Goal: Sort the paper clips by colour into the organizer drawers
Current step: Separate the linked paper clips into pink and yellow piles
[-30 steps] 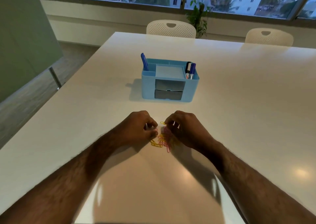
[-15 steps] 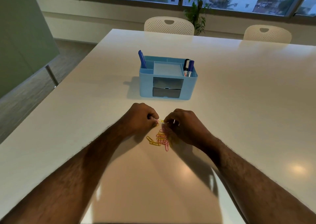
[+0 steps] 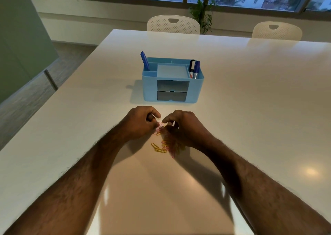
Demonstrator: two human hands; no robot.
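Since a moment ago the left hand (image 3: 141,121) has lifted a pink wire paper clip (image 3: 158,129) off the yellow and pink clip pile (image 3: 167,146) at frame centre; its grip pinches that clip, while the right hand (image 3: 180,127) curls closed, contents unclear. Tangled clips could drag along before reaching the blue plastic organizer's grey drawers (image 3: 172,90) above on the white counter (image 3: 250,109)

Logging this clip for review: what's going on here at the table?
A person is picking through a pile of pink and yellow paper clips on the white table. The left hand pinches pink clips; the right hand works the pile. The blue organizer sits beyond, both drawers shut.
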